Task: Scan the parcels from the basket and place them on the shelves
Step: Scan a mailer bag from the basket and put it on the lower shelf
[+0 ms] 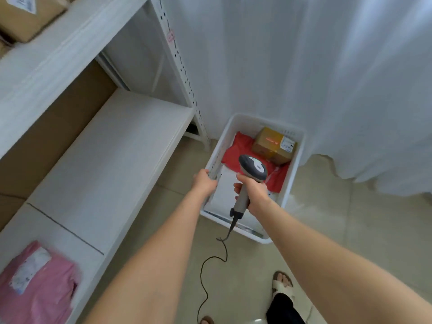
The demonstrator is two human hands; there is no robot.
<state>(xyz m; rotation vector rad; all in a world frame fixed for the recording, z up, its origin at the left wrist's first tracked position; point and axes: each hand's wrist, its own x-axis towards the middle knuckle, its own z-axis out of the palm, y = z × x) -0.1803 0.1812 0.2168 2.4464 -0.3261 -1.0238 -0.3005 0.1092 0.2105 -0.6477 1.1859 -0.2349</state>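
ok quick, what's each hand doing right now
Left hand: closed, gripping the rim of the basket.
Right hand: closed around the handle of the scanner.

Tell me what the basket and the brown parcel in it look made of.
Basket: apparently white moulded plastic, smooth, with slotted walls. Brown parcel: likely cardboard, matte brown, with sharp folded edges and a white paper label stuck on.
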